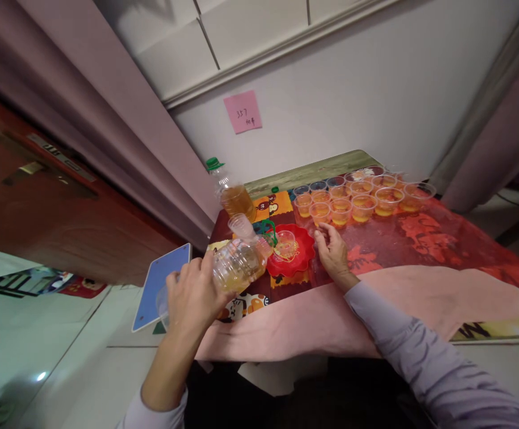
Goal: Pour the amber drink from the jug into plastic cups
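Observation:
My left hand [194,292] is wrapped round a clear plastic bottle [238,260] of amber liquid. The bottle is tipped on its side with its mouth over a small clear cup [285,243]. That cup stands on a red scalloped plate [302,261]. My right hand [332,249] rests on the table just right of the plate, fingers slightly curled and apart, holding nothing. Beyond it stand several small clear cups [360,202] with amber liquid, in rows. A second bottle with a green cap [231,192] stands upright behind the tipped one.
The table has a red patterned cover [424,238] and a pink cloth [375,310] hanging over its near edge. A pink sticky note [242,111] is on the wall. A brown door [40,196] is at the left. A blue card [158,285] lies low beside the table.

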The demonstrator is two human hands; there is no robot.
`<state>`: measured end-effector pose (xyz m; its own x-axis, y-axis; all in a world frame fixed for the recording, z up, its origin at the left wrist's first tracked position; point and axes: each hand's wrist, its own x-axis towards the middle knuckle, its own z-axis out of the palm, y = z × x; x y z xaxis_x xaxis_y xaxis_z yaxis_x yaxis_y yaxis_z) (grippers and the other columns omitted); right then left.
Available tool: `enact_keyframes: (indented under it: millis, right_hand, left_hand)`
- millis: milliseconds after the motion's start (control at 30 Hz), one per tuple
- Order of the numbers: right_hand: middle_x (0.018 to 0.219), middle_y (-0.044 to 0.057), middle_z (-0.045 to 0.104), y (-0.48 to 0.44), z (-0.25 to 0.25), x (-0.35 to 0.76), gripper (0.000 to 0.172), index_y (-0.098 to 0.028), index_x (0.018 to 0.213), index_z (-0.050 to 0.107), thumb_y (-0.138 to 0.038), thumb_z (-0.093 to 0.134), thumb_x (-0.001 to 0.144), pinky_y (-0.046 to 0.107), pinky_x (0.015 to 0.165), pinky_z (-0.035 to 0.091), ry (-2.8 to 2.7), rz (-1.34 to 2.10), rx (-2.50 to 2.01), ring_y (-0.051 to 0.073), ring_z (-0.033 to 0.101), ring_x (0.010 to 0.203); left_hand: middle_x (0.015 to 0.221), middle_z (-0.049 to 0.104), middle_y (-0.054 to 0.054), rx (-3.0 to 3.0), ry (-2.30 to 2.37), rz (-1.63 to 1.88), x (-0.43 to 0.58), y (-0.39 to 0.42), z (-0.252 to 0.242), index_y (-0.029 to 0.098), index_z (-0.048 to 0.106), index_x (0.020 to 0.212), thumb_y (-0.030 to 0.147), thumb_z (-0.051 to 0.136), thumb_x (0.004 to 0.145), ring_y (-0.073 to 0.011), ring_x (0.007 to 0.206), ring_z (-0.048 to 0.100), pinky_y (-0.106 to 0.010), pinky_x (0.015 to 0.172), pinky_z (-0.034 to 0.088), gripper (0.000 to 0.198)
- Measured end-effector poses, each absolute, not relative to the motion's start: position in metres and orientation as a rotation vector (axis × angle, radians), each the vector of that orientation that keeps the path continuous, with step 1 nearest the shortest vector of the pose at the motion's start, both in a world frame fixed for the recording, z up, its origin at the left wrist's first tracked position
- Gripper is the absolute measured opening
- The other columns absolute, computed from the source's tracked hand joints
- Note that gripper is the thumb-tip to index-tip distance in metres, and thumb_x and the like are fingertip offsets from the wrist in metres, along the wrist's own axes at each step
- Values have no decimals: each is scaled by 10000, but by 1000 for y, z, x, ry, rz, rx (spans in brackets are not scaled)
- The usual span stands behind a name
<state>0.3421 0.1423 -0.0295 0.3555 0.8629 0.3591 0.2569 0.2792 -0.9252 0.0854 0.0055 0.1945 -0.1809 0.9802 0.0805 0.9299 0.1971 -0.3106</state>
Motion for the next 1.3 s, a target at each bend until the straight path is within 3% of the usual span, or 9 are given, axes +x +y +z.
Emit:
enact_keyframes:
  millis: [967,1133,1300]
  right_hand:
    - [1210,195,810,142,-28,342,549,-183,1265,706,-635,548,998,514,981,618,-1159,597,-1252,321,784,1059]
    - [1198,198,813,143,-27,343,559,-178,1264,712,-636,546,991,515,968,621,-1150,597,-1255,326,784,1051]
    - [1200,200,814,143,-26,343,555,-176,1265,709,-630,548,990,513,961,627,-1164,610,-1247,328,786,1055]
  left_hand:
    - [1407,715,-217,-1817,-2227,260,88,0,199,176,540,1546,504,863,791,-424,1309,649,-534,1065,465,885]
    - [1431,719,-204,-1828,-2297,-117,69,1,174,208,588,1502,510,911,706,-446,1353,640,-584,1132,468,911]
    - [1428,724,-176,-1660,-2445,-992,38,9,124,204,622,1429,550,979,535,-423,1323,672,-607,1164,513,1023]
